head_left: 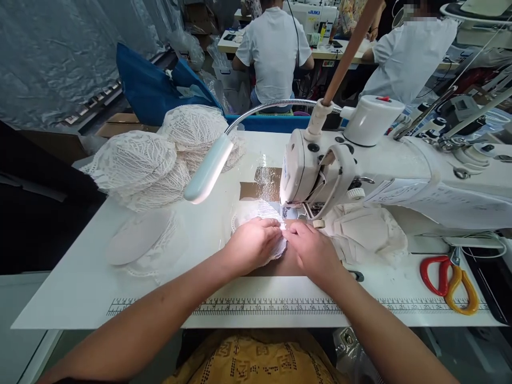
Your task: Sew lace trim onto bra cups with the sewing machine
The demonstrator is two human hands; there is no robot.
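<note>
A white lace piece (240, 214), rounded like a cup, lies under the lit needle area of the sewing machine (298, 165). My left hand (253, 244) rests over it with fingers curled, gripping the lace near its right edge. My right hand (314, 249) is closed, thumb and forefinger pinched at that same edge, right beside the left fingertips. Both hands sit just in front of the presser foot, and the fingers hide part of the lace. Cream fabric pieces (368, 229) lie under the machine arm, to the right of my right hand.
Stacked lace cups (134, 160) stand at the table's back left, with a smooth oval pad (140, 234) on lace before them. A bendable lamp (210, 168) hangs left of the needle. Scissors (444, 277) lie at right, near a printed ruler (260, 306). Co-workers (276, 53) sit beyond.
</note>
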